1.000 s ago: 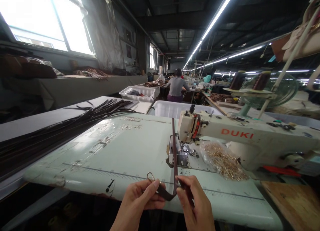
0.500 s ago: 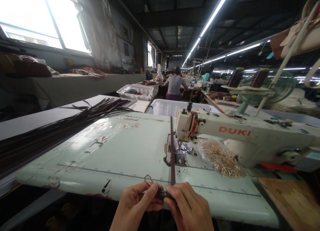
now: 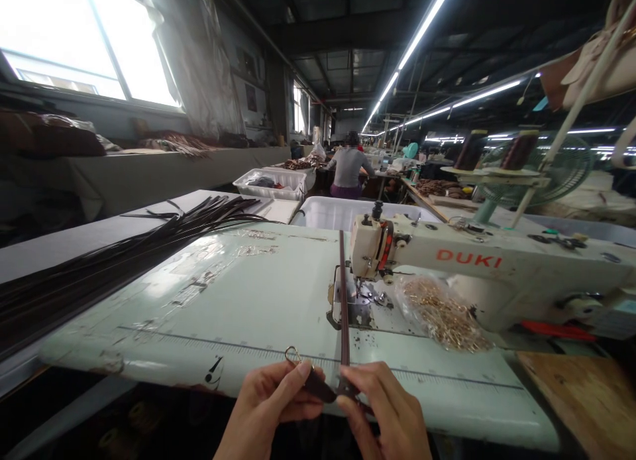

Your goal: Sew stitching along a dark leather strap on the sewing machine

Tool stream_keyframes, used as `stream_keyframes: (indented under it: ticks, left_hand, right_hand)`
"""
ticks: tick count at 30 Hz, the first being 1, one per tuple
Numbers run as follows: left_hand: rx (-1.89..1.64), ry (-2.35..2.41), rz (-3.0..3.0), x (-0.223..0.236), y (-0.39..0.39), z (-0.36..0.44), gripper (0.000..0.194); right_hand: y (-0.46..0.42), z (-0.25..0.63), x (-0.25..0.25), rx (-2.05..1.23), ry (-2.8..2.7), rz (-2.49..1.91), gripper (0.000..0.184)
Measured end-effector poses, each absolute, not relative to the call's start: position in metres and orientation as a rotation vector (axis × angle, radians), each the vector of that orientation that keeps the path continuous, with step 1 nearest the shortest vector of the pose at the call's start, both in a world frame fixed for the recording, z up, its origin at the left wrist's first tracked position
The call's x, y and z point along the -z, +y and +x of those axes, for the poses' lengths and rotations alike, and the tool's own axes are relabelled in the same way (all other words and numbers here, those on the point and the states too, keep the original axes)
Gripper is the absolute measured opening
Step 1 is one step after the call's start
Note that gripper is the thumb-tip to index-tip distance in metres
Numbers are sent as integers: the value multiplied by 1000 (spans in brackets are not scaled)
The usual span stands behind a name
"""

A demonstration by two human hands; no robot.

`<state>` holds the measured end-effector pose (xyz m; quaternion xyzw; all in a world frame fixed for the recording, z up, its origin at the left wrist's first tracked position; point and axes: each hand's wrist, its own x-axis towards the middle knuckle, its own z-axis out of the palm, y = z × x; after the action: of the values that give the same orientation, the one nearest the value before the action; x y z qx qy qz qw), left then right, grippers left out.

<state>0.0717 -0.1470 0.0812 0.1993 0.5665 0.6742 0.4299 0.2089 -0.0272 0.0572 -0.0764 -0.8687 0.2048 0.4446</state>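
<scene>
Near the front edge of the pale green sewing table (image 3: 278, 274), my left hand (image 3: 268, 402) is closed in a pinch on a short dark leather tab (image 3: 320, 386). A gold-coloured metal hook (image 3: 293, 354) stands up above its fingertips. My right hand (image 3: 390, 407) pinches the near end of a long brown leather strap (image 3: 344, 301). The strap runs straight back from it across the table, left of the needle. The tab's tip lies close to the strap's end; I cannot tell whether they are joined.
A sewing machine (image 3: 477, 254) stands at the right, with a clear bag of gold hardware (image 3: 442, 314) against it. Many dark leather straps (image 3: 124, 268) lie at the left. White bins (image 3: 318, 215) and a seated person (image 3: 348, 165) are farther back.
My hands have moved slightly apart, and more of the dark leather tab shows between them. The strap still lies beside the needle area.
</scene>
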Motion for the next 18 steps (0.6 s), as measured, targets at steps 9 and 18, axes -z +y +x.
stream_keyframes:
  ticks: [9,18]
  left_hand:
    - [-1768,1345,389,-85,-146,79,40]
    - [-1794,1351,395,-77,-149,79,39]
  right_hand:
    - [-32,204,-55,-316,-2150,-168,20]
    - [-34,209,-42,-504,-2165,-245,19]
